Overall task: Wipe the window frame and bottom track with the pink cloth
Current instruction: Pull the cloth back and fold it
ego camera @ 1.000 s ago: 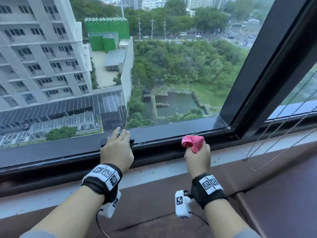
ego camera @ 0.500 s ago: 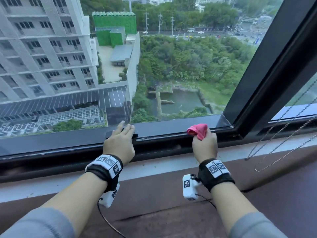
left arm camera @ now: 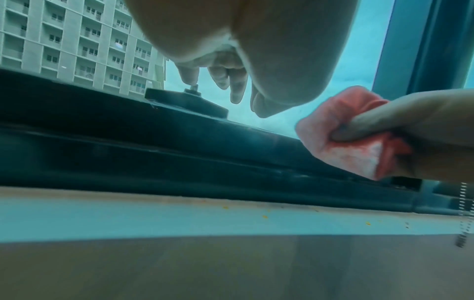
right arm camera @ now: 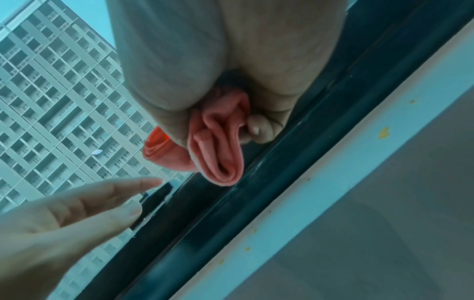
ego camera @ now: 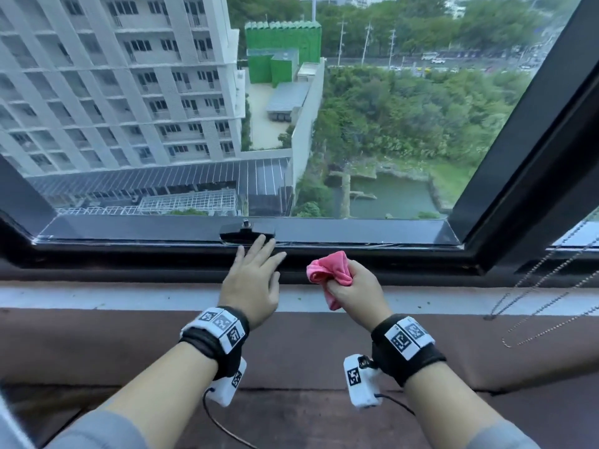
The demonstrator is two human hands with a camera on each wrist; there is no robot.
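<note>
My right hand [ego camera: 353, 291] grips the bunched pink cloth [ego camera: 327, 267], which hangs just above the black bottom track [ego camera: 389, 259] of the window frame [ego camera: 505, 150]. In the right wrist view the pink cloth [right arm camera: 220, 146] droops from my curled fingers [right arm camera: 259, 127] close over the dark track [right arm camera: 231, 203]. My left hand [ego camera: 252, 280] hovers with straight, spread fingers just in front of the black window handle [ego camera: 248, 233]. In the left wrist view its fingertips [left arm camera: 236, 89] point down beside the handle [left arm camera: 189, 103], with the cloth [left arm camera: 343, 130] to the right.
A pale ledge strip [ego camera: 97, 296] runs below the track, speckled with small crumbs [left arm camera: 265, 216]. A brown sill [ego camera: 291, 348] lies beneath my wrists. Beaded blind chains [ego camera: 531, 293] hang at the right. The glass shows buildings and trees far below.
My left hand has come off the window handle and drawn back toward me. The right hand with the cloth has pulled back off the frame rail and sits lower, closer to the left hand.
</note>
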